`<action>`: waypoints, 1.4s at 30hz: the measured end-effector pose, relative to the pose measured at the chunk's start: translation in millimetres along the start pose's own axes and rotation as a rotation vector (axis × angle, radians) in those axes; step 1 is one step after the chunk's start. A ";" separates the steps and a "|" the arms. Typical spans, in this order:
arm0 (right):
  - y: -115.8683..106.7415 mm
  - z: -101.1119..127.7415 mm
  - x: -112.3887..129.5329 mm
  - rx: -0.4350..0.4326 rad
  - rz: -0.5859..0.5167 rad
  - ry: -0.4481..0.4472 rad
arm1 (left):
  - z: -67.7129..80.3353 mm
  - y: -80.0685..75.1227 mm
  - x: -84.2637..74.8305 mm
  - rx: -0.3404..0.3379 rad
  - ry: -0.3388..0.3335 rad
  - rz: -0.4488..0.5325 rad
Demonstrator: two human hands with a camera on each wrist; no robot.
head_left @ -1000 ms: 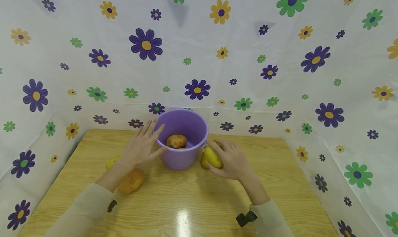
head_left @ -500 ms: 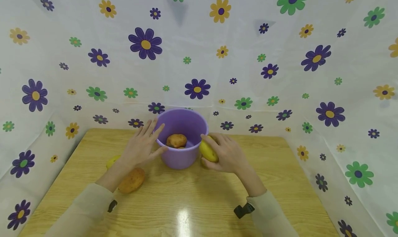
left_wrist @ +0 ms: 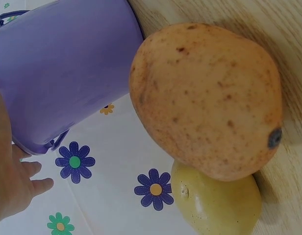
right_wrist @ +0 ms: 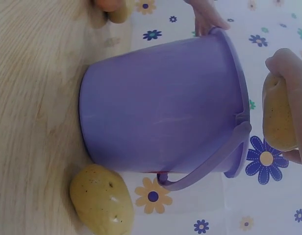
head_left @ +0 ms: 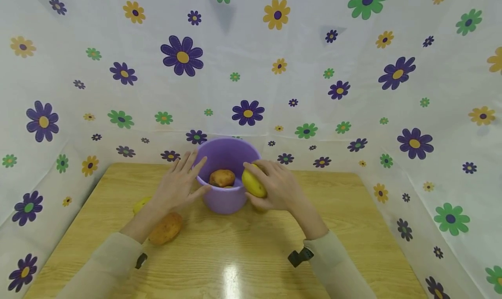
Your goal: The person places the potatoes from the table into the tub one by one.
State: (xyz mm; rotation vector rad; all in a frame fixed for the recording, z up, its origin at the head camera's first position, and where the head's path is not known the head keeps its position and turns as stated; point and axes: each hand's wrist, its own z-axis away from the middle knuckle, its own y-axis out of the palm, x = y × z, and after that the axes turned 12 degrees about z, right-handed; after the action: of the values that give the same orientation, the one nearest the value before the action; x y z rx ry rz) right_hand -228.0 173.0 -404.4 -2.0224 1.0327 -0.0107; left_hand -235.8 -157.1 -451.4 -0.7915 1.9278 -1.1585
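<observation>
A purple bucket (head_left: 225,203) stands upright on the table, a brown potato (head_left: 222,177) inside it and part of another below. Fingers spread, my left hand (head_left: 177,183) rests at the bucket's left rim. My right hand (head_left: 276,185) grips a yellow potato (head_left: 253,183); the right wrist view shows this potato (right_wrist: 278,115) raised beyond the rim's height. A second yellow potato (right_wrist: 102,200) lies on the table right of the bucket, mostly hidden under my right hand in the head view. Below my left forearm lie a brown potato (left_wrist: 210,98) and a yellow one (left_wrist: 214,200).
The wooden table (head_left: 219,255) meets a white flowered cloth (head_left: 298,28) at the back and both sides. The bucket's handle (right_wrist: 210,164) hangs down on its right side.
My right hand has lifted the yellow potato from beside the bucket, up and leftward to the right rim. The left hand has stayed in place.
</observation>
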 end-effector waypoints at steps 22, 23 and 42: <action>14.7 -33.1 -4.7 0.047 -0.010 -0.060 | -0.4 0.9 0.1 -0.007 0.006 0.003; 16.1 -34.1 -5.8 0.055 -0.011 -0.057 | -0.3 1.1 0.2 -0.007 0.005 0.003; 34.1 -51.2 -17.6 0.179 -0.027 -0.035 | 0.9 -0.3 -0.4 0.004 -0.009 0.013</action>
State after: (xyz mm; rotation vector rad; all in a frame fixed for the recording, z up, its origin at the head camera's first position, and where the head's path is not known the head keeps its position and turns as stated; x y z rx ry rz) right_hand -280.4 139.7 -388.8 -1.8675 0.9479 -0.0794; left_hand -234.8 -157.3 -451.3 -0.7800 1.9204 -1.1491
